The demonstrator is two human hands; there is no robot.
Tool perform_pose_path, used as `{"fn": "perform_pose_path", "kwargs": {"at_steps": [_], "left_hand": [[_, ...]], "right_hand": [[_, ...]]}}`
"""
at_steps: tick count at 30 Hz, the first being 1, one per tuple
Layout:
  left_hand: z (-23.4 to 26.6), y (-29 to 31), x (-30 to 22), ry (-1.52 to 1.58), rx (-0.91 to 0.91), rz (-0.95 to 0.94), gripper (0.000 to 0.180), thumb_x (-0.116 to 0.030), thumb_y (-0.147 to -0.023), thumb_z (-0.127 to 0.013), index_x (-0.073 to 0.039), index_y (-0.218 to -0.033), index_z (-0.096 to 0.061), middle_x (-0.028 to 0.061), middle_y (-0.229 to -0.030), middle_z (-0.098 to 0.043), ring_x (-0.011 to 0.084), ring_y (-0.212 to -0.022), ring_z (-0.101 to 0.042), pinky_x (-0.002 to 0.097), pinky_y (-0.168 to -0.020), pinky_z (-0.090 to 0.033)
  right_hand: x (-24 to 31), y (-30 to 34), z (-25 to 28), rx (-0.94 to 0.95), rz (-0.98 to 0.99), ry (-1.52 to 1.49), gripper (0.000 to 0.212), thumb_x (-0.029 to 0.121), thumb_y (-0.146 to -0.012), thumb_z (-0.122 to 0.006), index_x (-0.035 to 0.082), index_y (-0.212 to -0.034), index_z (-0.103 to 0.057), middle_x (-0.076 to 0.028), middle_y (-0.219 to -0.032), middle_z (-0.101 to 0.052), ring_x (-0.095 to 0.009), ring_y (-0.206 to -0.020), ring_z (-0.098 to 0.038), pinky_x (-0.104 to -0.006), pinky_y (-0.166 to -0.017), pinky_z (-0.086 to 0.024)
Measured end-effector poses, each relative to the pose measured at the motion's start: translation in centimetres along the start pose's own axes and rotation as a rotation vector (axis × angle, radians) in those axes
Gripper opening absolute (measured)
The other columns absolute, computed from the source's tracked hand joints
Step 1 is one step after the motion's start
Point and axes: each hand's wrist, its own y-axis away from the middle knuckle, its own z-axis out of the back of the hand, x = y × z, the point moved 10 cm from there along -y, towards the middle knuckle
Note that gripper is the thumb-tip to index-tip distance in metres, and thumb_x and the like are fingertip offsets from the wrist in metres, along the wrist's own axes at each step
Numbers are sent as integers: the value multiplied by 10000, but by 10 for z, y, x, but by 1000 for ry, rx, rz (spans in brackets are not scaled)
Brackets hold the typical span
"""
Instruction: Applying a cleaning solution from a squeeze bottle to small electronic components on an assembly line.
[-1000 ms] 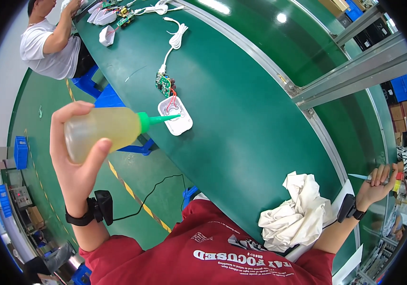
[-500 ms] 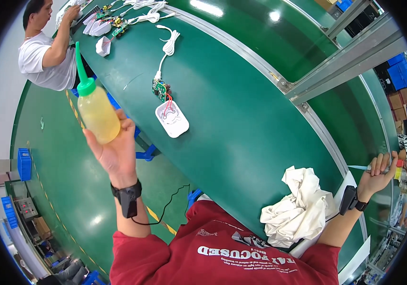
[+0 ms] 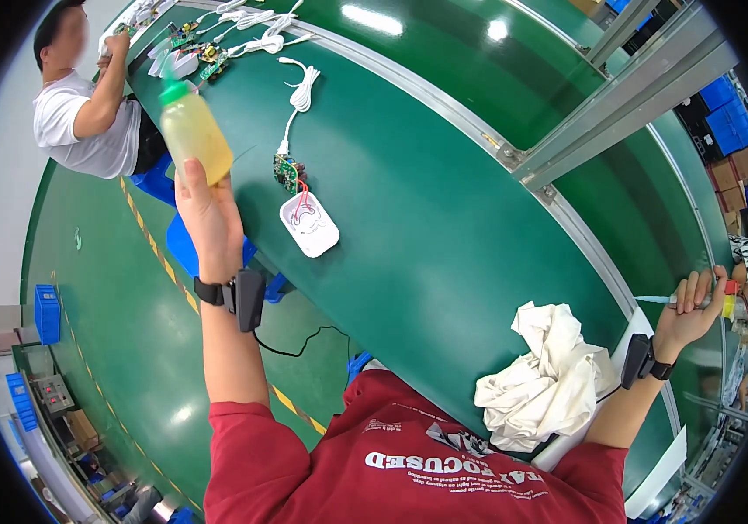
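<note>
My left hand [image 3: 210, 218] is wrapped round a squeeze bottle [image 3: 199, 135] of yellowish liquid. Its green cap and long nozzle point up and away, over the table's left edge. To the right of that hand lies a white plastic housing [image 3: 313, 231], joined by red wires to a small green circuit board [image 3: 285, 173] and a coiled white cable [image 3: 301, 94]. Far out on the right, my right hand [image 3: 687, 319] is closed on a slim tool with a pale pointed tip [image 3: 652, 299]. Fingers hide most of that tool, and its kind is unclear.
A crumpled cream cloth [image 3: 549, 384] lies on the green table [image 3: 426, 227] near my right arm. More boards and white cables [image 3: 252, 42] sit at the far end. A co-worker [image 3: 86, 113] is at the left, blue stools [image 3: 183, 247] below. A metal post [image 3: 610, 96] rises at right.
My left hand has carried the squeeze bottle farther away and slightly right, toward the table's far end. My right hand has barely moved. The co-worker's hands have come down a little.
</note>
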Motion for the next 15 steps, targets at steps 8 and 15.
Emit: {"fn": "perform_pose_path", "kwargs": {"at_steps": [8, 15], "left_hand": [[-2, 1, 1, -667, 43, -85, 470, -209, -812, -729, 13, -1167, -513, 98, -1103, -608, 213, -999, -593, 312, -853, -462], [-10, 8, -3, -966, 155, -145, 471, -218, -783, -748, 2, -1138, -531, 125, -1066, -619, 211, -977, -597, 316, -828, -463]], "right_hand": [[1, 0, 0, 11, -3, -11, 217, 214, -977, -447, 7, -1024, -490, 16, -636, -296, -50, -472, -233, -195, -383, -205], [0, 1, -8, 42, -7, -28, 220, 218, -978, -447, 5, -1015, -491, 16, -634, -301, -50, -471, -230, -196, -379, -204]]}}
